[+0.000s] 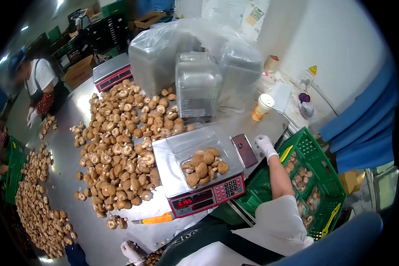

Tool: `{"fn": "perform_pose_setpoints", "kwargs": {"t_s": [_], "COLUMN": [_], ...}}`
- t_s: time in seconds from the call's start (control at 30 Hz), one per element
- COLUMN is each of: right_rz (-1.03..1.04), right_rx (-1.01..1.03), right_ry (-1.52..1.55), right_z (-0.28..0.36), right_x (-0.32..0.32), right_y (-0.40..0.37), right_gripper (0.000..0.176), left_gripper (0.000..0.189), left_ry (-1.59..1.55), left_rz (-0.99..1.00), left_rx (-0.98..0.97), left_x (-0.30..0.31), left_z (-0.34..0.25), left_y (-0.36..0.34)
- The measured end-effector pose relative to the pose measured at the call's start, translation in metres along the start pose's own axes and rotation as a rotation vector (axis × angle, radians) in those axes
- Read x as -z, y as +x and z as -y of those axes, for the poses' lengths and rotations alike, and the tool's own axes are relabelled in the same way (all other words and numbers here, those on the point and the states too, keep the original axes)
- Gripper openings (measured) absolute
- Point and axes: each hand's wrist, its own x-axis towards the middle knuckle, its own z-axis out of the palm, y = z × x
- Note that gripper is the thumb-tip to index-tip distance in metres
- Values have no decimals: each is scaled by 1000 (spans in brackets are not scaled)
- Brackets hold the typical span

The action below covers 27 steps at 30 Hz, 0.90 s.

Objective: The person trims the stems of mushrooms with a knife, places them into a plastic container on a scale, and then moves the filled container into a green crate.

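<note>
right hand [265, 144]: in a white glove, stretched out to the far right corner of the near scale [198, 170]. it is just beside a dark red slab [244, 150] that lies flat there. the fingers lie close together and bent down, and hold nothing.
left hand [131, 250]: gloved, low at the picture's edge and partly cut off. it rests by a small heap of mushrooms [153, 257] close to the body. the fingers look curled, but it cannot be told whether they pinch one.
tray [204, 166]: one clear tray, in the middle of the near scale's steel platter, so its load likely shows on the red display [195, 201]. it holds about a dozen brown caps.
scales: two; the far scale [113, 71] stands empty behind the big pile.
big pile [119, 137]: loose mushrooms, too many to count, spread just left of the near scale, probably to be within reach.
second pile [40, 208]: one long heap well off to the left, nearer the co-worker [40, 84], whose gloved hand hangs by a small cluster.
knife [157, 218]: one, with an orange handle, flat between the big pile and the near scale's front.
clear boxes [197, 84]: one bare stack behind the near scale, with more in a plastic bag [164, 48].
green crate [332, 186]: one on the right, below table level under the right arm, holding filled packs.
cup [262, 106]: one, with a lid, upright and well apart from the mushrooms.
</note>
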Motion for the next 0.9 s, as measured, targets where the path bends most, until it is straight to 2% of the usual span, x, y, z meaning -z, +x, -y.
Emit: {"fn": "perform_pose_setpoints", "kwargs": {"t_s": [0.03, 0.1, 0.17, 0.2, 0.23, 0.27, 0.3, 0.33, 0.37, 0.4, 0.5, 0.53, 0.57, 0.6, 0.63, 0.7, 0.77, 0.8, 0.87, 0.9], "right_rz": [-115, -170, -199, -209, -205, -183, -161, -99, -49, 72, 499, 649, 794, 835, 870, 882, 893, 848, 795, 680], "right_rx": [200, 329, 464, 522, 580, 634, 686, 802, 919, 1079, 1491, 1479, 1462, 1452, 1442, 1459, 1468, 1454, 1436, 1470], "right_ry": [49, 259, 343, 377, 419, 475, 537, 460, 386, 353, 306, 298, 284, 268, 248, 163, 68, -48, -160, -299], "right_z": [-11, 24, 74, 100, 125, 147, 165, 181, 194, 208, 249, 254, 252, 249, 246, 245, 252, 260, 269, 271], "right_x": [-4, 6, 16, 18, 16, 11, 7, 6, 4, -2, -44, -67, -94, -124, -152, -197, -230, -245, -278, -295], "right_y": [13, -11, -55, -80, -107, -133, -158, -184, -209, -234, -299, -315, -328, -338, -344, -356, -366, -369, -372, -371], "right_gripper": [16, 13, 11, 10, 10, 9, 9, 10, 11, 12, 17, 15, 13, 12, 11, 13, 16, 20, 25, 28], "left_gripper": [14, 14, 19, 21, 25, 16, 16, 11, 10, 12, 20, 20, 15, 18, 27, 36, 38, 37, 37, 37], "left_ry": [-3, -138, -150, -163, -222, -269, -196, -293, -204, -187, 116, 168, 142, 86, 312, 570, 695, 721, 795, 832], "left_rz": [-18, 44, -33, 7, 131, 134, 2, 129, 54, 74, 46, 17, 54, 86, 96, 84, 143, 133, 194, 227], "left_rx": [-3, 263, 313, 343, 477, 381, 273, 267, 225, 138, 15, -25, -162, -75, -241, -510, -520, -638, -611, -623], "left_x": [-5, -17, -29, -32, -25, -8, -54, -42, -49, -41, -41, -46, -47, -54, -47, -56, -59, -61, -65, -70], "left_z": [-12, -44, -56, -63, -63, -30, -101, -91, -99, -83, -93, -99, -87, -97, -74, -83, -94, -91, -94, -99], "left_y": [-7, -21, -28, -31, -23, -2, -46, -37, -38, -25, -9, -6, 4, 4, 24, 28, 31, 36, 38, 36]}}
